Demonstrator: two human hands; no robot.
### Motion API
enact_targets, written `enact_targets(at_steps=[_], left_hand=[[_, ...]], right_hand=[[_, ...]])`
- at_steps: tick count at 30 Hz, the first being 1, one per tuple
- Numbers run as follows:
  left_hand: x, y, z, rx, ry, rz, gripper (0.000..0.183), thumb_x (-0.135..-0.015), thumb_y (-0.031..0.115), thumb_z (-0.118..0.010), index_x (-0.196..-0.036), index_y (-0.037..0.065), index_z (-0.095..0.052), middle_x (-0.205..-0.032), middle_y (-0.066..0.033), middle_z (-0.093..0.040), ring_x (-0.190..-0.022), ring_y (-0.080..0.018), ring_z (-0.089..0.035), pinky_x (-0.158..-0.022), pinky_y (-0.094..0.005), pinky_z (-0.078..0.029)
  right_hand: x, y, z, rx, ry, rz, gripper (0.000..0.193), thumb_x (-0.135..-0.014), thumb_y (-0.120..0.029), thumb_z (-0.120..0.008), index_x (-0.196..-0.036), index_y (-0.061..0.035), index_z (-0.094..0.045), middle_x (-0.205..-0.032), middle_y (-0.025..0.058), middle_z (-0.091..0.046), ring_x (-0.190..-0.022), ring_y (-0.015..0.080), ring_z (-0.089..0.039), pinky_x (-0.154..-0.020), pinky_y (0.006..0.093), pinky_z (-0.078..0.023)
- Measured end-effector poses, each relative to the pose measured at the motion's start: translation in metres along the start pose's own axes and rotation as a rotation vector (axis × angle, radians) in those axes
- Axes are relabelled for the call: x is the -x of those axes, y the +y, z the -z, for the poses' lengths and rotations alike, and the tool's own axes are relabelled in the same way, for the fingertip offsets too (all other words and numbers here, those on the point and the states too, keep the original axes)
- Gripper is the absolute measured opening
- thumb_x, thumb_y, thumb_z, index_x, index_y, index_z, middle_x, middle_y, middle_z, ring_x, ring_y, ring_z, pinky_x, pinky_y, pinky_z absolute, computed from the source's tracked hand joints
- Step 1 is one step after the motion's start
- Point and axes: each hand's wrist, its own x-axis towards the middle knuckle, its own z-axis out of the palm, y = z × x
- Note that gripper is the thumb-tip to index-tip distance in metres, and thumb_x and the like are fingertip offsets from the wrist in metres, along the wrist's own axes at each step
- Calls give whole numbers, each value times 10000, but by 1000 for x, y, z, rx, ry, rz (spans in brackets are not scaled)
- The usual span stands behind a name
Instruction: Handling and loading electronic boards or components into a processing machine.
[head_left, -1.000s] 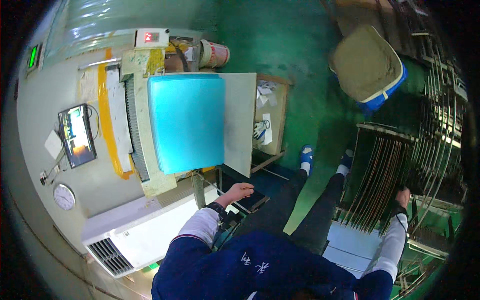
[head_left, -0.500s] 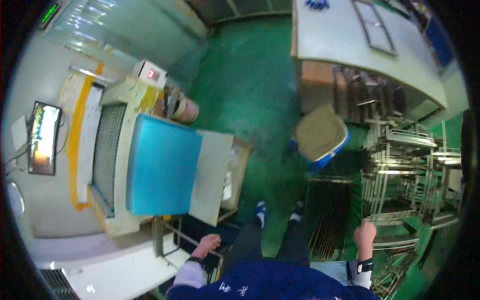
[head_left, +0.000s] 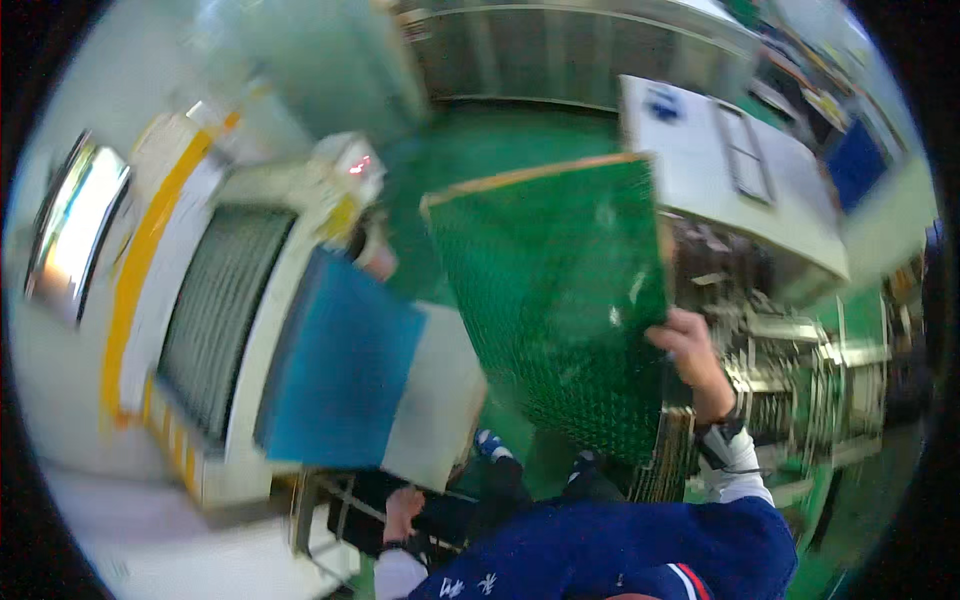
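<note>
My right hand is closed on the right edge of a large framed mesh panel. The panel looks green, with a thin yellowish frame along its far edge, and it is held up tilted in front of me. Whether the green is its own colour or the floor showing through, I cannot tell. Low at my left side, my left hand hangs with curled fingers and nothing visible in it, a little blurred. It is nearest to the pale board and the blue sheet beside it.
On the left stands a machine with a dark ribbed bed, and a lit screen on the wall. Metal racks crowd the right, below a white table holding a small frame. Green floor lies between.
My right hand has risen from beside the racks and now holds the framed mesh panel. My left hand stays low. The view has shifted, and the grey-brown seat is no longer visible.
</note>
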Motion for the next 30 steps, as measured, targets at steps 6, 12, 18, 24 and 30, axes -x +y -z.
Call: enact_targets(at_steps=[6, 12, 18, 24, 30], left_hand=[[1, 59, 63, 330, 331, -346, 151, -894, 148, -581, -959, 28, -645, -783, -43, -647, -629, -87, -594, -532, -204, -441], [33, 107, 128, 429, 663, -472, 230, -905, 181, -577, -1031, -3, -634, -838, -45, -660, -717, -88, -594, -614, -210, -452], [16, 125, 178, 576, 815, -547, 348, -918, 201, -597, -1178, -30, -568, -970, -82, -644, -802, -109, -586, -700, -242, -468], [-14, 143, 204, 619, 871, -571, 603, -946, 388, -537, -1341, -55, -434, -1342, -159, -496, -1212, -233, -482, -1026, -330, -348], [-33, 174, 213, 859, 726, -435, 692, -937, 529, -465, -1335, -37, -441, -1297, -121, -528, -1156, -230, -516, -1011, -339, -363]], right_hand=[[-86, -100, -165, -802, -202, -213, 63, -806, -72, -591, -855, -36, -609, -805, 18, -611, -732, 150, -576, -666, 292, -439], [-143, -138, -373, -911, -609, -431, 64, -855, -77, -589, -834, -54, -533, -755, 34, -545, -741, 170, -576, -662, 317, -477], [-182, -177, -568, -1102, -764, -555, 58, -898, -83, -569, -887, -39, -533, -839, 77, -566, -786, 200, -589, -690, 352, -532], [-243, -193, -696, -976, -885, -525, 134, -931, -122, -533, -995, -6, -555, -983, 142, -616, -906, 261, -622, -757, 368, -552], [-278, -210, -715, -506, -1033, -496, 191, -910, -175, -561, -944, 10, -593, -867, 155, -668, -717, 255, -672, -624, 349, -563]])
